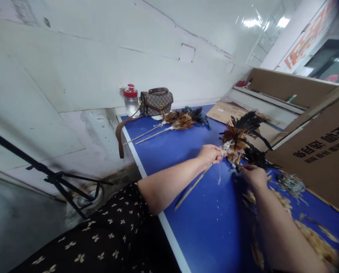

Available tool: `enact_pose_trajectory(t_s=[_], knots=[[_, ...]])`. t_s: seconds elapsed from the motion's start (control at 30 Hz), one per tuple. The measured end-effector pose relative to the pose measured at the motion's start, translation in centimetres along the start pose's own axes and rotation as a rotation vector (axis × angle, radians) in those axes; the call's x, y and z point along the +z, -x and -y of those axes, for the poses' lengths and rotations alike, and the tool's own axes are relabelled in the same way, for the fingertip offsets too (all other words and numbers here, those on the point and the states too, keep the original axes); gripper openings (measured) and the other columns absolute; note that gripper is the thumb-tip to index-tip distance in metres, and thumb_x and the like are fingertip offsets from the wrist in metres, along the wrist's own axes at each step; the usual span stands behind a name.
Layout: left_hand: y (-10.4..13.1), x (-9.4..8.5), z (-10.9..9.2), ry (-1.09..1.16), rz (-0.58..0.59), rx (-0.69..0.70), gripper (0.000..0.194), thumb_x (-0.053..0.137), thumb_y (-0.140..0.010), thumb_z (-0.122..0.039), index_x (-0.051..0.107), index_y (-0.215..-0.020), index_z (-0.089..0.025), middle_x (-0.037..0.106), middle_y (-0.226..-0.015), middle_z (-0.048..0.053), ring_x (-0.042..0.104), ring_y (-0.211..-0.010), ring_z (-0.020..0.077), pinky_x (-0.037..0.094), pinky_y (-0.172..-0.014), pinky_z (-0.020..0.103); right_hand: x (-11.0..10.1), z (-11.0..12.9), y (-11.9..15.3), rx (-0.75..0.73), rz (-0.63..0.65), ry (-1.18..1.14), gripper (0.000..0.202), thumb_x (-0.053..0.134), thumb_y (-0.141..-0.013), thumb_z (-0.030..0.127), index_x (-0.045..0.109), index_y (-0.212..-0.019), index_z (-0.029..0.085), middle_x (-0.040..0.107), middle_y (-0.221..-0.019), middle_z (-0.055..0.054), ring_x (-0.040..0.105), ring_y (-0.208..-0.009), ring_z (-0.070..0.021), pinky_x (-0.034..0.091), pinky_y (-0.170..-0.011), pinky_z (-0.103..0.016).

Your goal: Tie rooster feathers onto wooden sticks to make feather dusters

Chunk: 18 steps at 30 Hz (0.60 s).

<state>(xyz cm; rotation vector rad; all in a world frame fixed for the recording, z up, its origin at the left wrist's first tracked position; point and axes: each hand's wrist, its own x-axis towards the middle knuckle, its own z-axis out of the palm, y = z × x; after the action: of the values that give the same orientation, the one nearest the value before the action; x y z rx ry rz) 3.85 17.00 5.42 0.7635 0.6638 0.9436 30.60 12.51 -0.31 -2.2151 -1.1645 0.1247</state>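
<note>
A feather bundle (237, 138) of brown, black and pale plumes is held over the blue desk (215, 220), its thin stick (190, 191) slanting down toward the desk's white edge. The left hand (211, 154) is clamped around the bundle's base, beside whitish binding. The right hand (255, 176) is just apart from it, fingertips at the lower feathers; whether they pinch one is unclear. Loose tan feathers (317, 242) lie under and beside the right forearm, near a bluish-white tuft (291, 184). Farther back, two feathered sticks (182, 122) lie near dark feathers (198, 115), a patterned handbag (156, 103) and a red-lidded bottle (131, 101). A printed cardboard box (314, 151) stands along the right side.
</note>
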Motion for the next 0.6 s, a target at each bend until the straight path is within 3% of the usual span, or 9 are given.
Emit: enact_pose_trajectory(t_s=[0.13,0.27,0.4,0.47,0.53,0.6], knots=[[-0.1,-0.1,0.3,-0.019,-0.011,0.015,0.026,0.07,-0.073,0.006,0.058,-0.078,-0.017,0.071,-0.067,0.002,0.046,-0.044,0.0052,0.025,-0.045,0.021,1.8,1.1,-1.6,0.079,0.056,0.043,0.029,0.082,-0.109,0.047,0.077,-0.116,0.019,0.078,-0.113,-0.005,0.077,-0.099,-0.0202,0.066,-0.091,-0.039],[-0.3,-0.1,0.7,-0.055,-0.024,0.01,0.025,0.067,-0.075,0.007,0.059,-0.077,-0.016,0.07,-0.066,0.002,0.046,-0.043,0.0054,0.026,-0.045,0.021,1.1,1.7,-1.0,0.102,-0.01,-0.044,0.031,0.083,-0.107,0.049,0.077,-0.11,0.019,0.078,-0.106,-0.004,0.076,-0.094,-0.0195,0.065,-0.09,-0.039],[-0.5,0.1,1.1,-0.101,-0.046,-0.005,0.027,0.072,-0.077,0.006,0.058,-0.076,-0.017,0.066,-0.062,0.0,0.045,-0.042,0.0056,0.027,-0.046,0.02,-0.5,3.0,2.3,0.081,-0.21,-0.237,0.044,0.083,-0.097,0.061,0.076,-0.092,0.018,0.076,-0.084,-0.01,0.073,-0.081,-0.0273,0.06,-0.078,-0.041],[-0.3,0.4,1.4,-0.126,-0.046,-0.014,0.028,0.075,-0.081,0.005,0.059,-0.076,-0.017,0.062,-0.057,-0.003,0.044,-0.042,0.0056,0.027,-0.046,0.019,-0.8,4.3,4.9,0.02,-0.305,-0.38,0.057,0.072,-0.098,0.07,0.079,-0.109,0.015,0.08,-0.098,-0.014,0.074,-0.085,-0.0279,0.058,-0.075,-0.038],[0.2,0.7,1.7,-0.154,-0.027,-0.024,0.027,0.076,-0.086,0.003,0.06,-0.076,-0.017,0.057,-0.053,-0.004,0.043,-0.042,0.0054,0.028,-0.046,0.018,-0.8,5.8,7.6,-0.053,-0.296,-0.515,0.066,0.074,-0.093,0.075,0.08,-0.121,0.015,0.081,-0.103,-0.012,0.072,-0.083,-0.0238,0.057,-0.072,-0.034],[1.0,1.1,2.2,-0.182,0.003,-0.032,0.026,0.076,-0.09,0.0,0.061,-0.076,-0.017,0.055,-0.051,-0.005,0.043,-0.042,0.0052,0.029,-0.047,0.017,-0.7,7.2,9.8,-0.088,-0.231,-0.624,0.071,0.082,-0.086,0.079,0.082,-0.117,0.015,0.076,-0.086,-0.007,0.065,-0.069,-0.0195,0.051,-0.062,-0.031]])
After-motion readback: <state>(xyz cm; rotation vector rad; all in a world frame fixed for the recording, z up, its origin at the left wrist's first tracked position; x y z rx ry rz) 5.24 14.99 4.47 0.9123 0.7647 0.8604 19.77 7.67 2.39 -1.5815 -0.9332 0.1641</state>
